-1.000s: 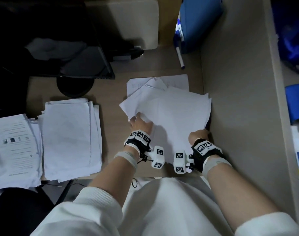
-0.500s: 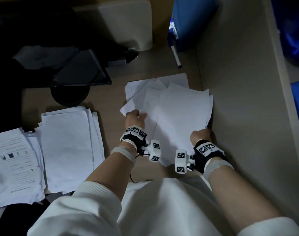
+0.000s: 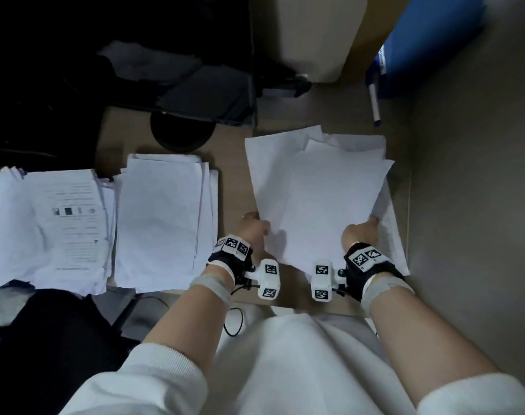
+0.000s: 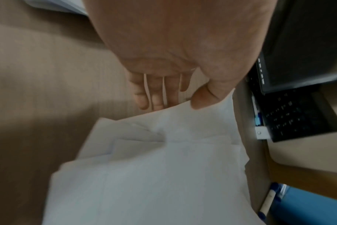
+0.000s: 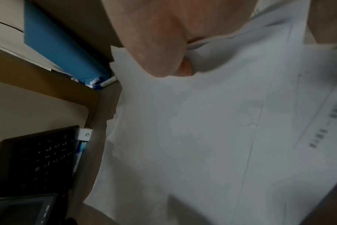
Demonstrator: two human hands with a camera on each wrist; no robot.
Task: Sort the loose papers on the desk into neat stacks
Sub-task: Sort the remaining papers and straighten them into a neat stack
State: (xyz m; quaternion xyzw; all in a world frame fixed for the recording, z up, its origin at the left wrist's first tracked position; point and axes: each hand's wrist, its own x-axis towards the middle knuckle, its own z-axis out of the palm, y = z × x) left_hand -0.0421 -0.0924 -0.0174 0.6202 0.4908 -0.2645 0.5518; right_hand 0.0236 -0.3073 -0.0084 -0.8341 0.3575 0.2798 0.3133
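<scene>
A loose bundle of white papers (image 3: 321,199) lies on the right part of the desk (image 3: 231,163), its sheets unevenly aligned at the far end. My left hand (image 3: 256,223) pinches the bundle's left edge, thumb (image 4: 204,99) on top and fingers (image 4: 154,94) underneath. My right hand (image 3: 366,227) grips the right edge, where sheets (image 5: 202,121) tuck in under the palm; its fingertips are hidden. A printed sheet (image 3: 389,235) lies under the bundle at the right. To the left sit a blank-faced stack (image 3: 162,220) and a printed stack (image 3: 45,229).
A partition wall (image 3: 470,205) rises right beside the bundle. A blue folder (image 3: 428,40) and a marker (image 3: 374,106) lie at the back right. A round monitor base (image 3: 182,136) and a dark keyboard (image 4: 294,112) stand behind the stacks. The desk's front edge is just beneath my wrists.
The fanned sheets have been drawn together into a tighter bundle. My left hand moved from the far left corner down to the left edge. My right hand shifted to the right edge.
</scene>
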